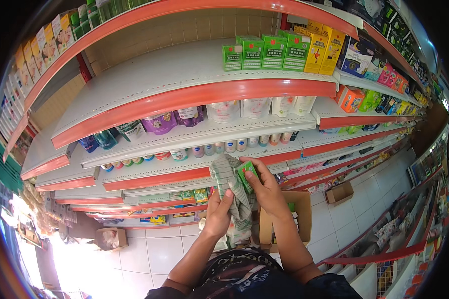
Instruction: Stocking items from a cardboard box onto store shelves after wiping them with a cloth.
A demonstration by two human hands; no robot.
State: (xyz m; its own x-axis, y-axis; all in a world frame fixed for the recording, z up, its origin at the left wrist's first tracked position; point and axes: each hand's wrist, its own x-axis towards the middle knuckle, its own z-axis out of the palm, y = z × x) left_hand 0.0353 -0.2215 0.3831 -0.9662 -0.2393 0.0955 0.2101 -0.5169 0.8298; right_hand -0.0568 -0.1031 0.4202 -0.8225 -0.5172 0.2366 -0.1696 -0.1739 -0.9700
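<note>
My left hand (220, 213) grips a checked grey-green cloth (230, 187), which hangs down in folds in front of the lower shelves. In my right hand (265, 185) is a small green medicated-oil box (246, 176), pinched between thumb and fingers. The cloth touches the left side of this box. Higher up, similar green boxes (273, 51) stand in a row at the right part of a shelf board (164, 61). Beside them are yellow boxes (321, 52). Under my right forearm an open cardboard carton (303, 213) holds several small packs.
Pouches (222, 111) and roll-on deodorant bottles (230, 145) fill lower shelves. Red-edged shelf fronts (194, 99) jut out before me. On the tiled floor (164, 250) are another small carton (339, 192) and a box with a plastic bag (110, 239). More racks (393, 258) stand on the right.
</note>
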